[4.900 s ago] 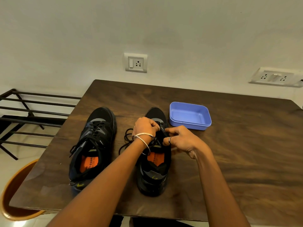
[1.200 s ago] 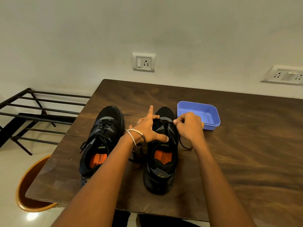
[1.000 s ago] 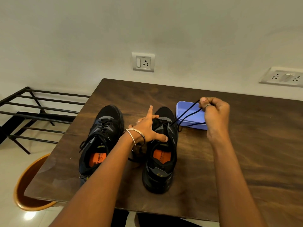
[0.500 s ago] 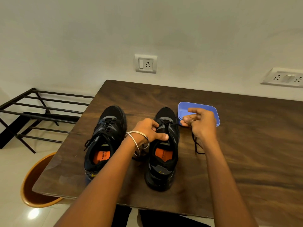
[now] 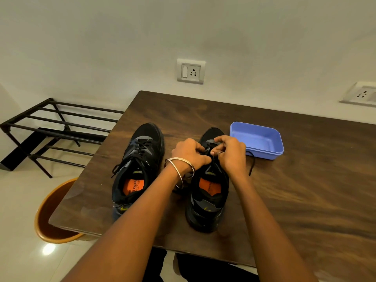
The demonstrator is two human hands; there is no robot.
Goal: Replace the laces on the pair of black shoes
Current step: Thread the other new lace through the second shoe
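Two black shoes with orange insoles stand side by side on the dark wooden table [image 5: 305,200], toes pointing away from me. The left shoe [image 5: 138,165] is laced. Both my hands work over the lacing area of the right shoe [image 5: 207,192]. My left hand [image 5: 188,154], with bangles on the wrist, grips the shoe's upper at the eyelets. My right hand [image 5: 230,152] pinches the black lace at the eyelets. A loose end of that lace [image 5: 251,162] trails on the table to the right of the shoe.
A blue plastic tray [image 5: 257,140] sits just right of the right shoe's toe. A black metal rack [image 5: 53,131] stands on the floor to the left, and an orange bin [image 5: 50,212] sits below the table's near-left corner. Wall sockets are behind the table.
My right hand pulled the lace out to the right over the tray, then came back to the eyelets beside my left hand. My left hand's fingers curled onto the shoe.
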